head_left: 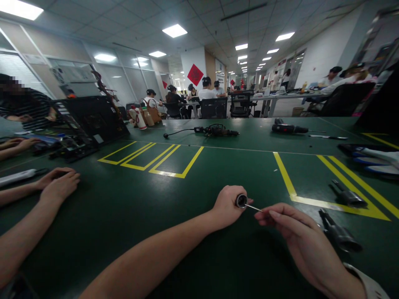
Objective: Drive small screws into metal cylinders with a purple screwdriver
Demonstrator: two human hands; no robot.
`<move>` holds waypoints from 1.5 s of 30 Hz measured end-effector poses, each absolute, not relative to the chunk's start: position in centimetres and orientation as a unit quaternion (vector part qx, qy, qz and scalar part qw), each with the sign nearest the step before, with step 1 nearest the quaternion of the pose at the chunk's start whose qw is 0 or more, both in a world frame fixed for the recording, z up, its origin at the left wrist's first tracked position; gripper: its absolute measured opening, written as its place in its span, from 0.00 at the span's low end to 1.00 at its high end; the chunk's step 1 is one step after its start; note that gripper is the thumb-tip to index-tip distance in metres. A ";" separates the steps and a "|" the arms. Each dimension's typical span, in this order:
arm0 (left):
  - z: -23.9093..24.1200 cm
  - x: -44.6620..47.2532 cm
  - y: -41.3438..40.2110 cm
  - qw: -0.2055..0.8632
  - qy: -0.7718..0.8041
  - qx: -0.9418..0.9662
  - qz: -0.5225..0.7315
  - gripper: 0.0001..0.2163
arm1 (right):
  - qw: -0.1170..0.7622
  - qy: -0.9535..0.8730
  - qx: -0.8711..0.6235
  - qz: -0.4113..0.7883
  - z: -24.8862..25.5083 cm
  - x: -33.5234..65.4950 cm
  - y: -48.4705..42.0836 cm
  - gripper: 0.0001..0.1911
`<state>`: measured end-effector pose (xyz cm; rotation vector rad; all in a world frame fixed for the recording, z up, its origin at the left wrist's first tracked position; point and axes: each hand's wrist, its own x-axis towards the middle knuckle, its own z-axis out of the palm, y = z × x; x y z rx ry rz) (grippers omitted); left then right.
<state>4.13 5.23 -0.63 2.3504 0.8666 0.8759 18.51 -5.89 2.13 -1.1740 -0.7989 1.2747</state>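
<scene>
My left hand (229, 204) is closed in a fist round a dark cylindrical handle (241, 201), whose round end faces the camera. A thin metal bit (253, 207) sticks out of that end toward the right. My right hand (288, 222) pinches the tip of the bit between thumb and fingers. Both hands hover just above the green table (162, 207), near its front edge.
Two dark handles (339, 236) (348, 195) lie right of my hands by the yellow floor-style markings (289, 182). A power screwdriver (288, 128) and a cabled tool (215, 131) lie farther back. Another person's hands (59, 182) rest at left. An open black case (90, 120) stands back left.
</scene>
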 end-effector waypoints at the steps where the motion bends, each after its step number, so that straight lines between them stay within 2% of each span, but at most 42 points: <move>1: -0.7 4.1 5.3 0.250 0.313 0.856 0.327 0.10 | 0.584 -0.327 -0.493 0.555 2.1 18.5 -5.8 0.12; 7: -0.9 4.2 5.4 0.309 0.283 0.839 0.348 0.11 | 0.604 -0.293 -0.450 0.589 2.0 18.3 -5.7 0.10; 13: -1.0 4.1 5.4 0.266 0.297 0.852 0.339 0.10 | 0.601 -0.360 -0.505 0.504 2.0 18.5 -6.0 0.13; 19: -0.8 4.1 5.3 0.217 0.300 0.870 0.326 0.10 | 0.534 -0.464 -0.537 0.460 1.5 18.8 -6.2 0.12; 28: -1.0 4.2 5.4 0.274 0.288 0.846 0.355 0.11 | 0.592 -0.318 -0.468 0.574 1.9 18.2 -6.0 0.10; 33: -1.0 4.2 5.5 0.257 0.305 0.847 0.352 0.11 | 0.595 -0.354 -0.495 0.526 1.9 18.3 -6.0 0.12; 37: -1.0 4.2 5.3 0.215 0.329 0.858 0.330 0.10 | 0.563 -0.417 -0.528 0.481 1.7 18.4 -6.2 0.13; 40: -1.1 4.2 5.4 0.219 0.326 0.855 0.339 0.10 | 0.563 -0.405 -0.515 0.504 1.8 18.4 -6.2 0.13; 45: -1.2 4.1 5.6 0.284 0.303 0.835 0.362 0.12 | 0.594 -0.306 -0.477 0.571 2.0 18.1 -5.9 0.13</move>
